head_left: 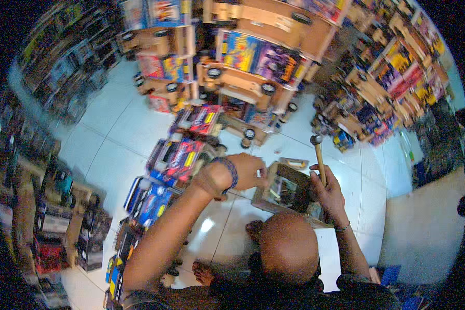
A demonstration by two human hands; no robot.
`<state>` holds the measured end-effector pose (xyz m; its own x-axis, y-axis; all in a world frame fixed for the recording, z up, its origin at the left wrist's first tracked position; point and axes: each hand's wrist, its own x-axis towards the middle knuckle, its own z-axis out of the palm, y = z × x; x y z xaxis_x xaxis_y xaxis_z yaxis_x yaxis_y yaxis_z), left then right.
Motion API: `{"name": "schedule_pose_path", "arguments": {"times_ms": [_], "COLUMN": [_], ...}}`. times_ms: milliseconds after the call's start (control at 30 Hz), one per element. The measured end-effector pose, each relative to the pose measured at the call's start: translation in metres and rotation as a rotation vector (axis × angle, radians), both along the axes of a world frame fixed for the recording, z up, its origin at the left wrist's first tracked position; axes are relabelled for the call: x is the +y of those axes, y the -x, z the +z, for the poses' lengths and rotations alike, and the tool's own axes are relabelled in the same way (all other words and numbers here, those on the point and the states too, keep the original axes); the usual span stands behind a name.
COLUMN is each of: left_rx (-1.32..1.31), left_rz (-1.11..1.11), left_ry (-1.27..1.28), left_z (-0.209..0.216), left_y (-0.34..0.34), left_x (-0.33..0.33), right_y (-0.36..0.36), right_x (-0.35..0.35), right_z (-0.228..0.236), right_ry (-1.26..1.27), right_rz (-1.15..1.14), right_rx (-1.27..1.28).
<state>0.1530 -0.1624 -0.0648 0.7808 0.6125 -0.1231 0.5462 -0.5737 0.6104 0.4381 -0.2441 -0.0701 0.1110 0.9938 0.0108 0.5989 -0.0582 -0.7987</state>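
Knee: a bare knee (288, 249) bulged nearest the lens, low in the middle, with a bare foot (205, 272) on the tile to its left.
Left hand: the left hand (249, 171), a beaded band on its wrist, lay on the near-left upper edge of the wooden crate (285, 188); fingers curled together against the wood, though blur hid whether they pinched anything small.
Right hand: the right hand (326, 192) was wrapped tight round the handle of a hammer (319, 156), which stood nearly upright, head raised above the crate's right side.
Crate: a small open-sided wooden frame, resting on the floor just beyond the knee, between the two hands; something dark sat inside it, probably a boxed toy.
Floor: pale glossy tiles (108, 134).
Row at left: boxed toy cars (178, 157) lay in a line from the crate toward the lower left.
Stacks beyond: more wooden crates with wheels and bright packages (253, 57) were piled behind.
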Motion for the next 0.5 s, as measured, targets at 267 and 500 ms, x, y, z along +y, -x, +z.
{"name": "schedule_pose_path", "arguments": {"times_ms": [267, 500], "left_rx": [0.081, -0.307], "left_rz": [-0.04, -0.151], "left_ry": [0.121, 0.141], "left_z": [-0.086, -0.088], "left_y": [-0.094, -0.199], "left_x": [0.009, 0.003], "right_y": [-0.152, -0.222], "right_x": [0.0, -0.021], "right_z": [-0.064, -0.112], "right_ry": [-0.115, 0.143], "right_rz": [-0.092, -0.239], "right_rx": [-0.424, -0.584]}}
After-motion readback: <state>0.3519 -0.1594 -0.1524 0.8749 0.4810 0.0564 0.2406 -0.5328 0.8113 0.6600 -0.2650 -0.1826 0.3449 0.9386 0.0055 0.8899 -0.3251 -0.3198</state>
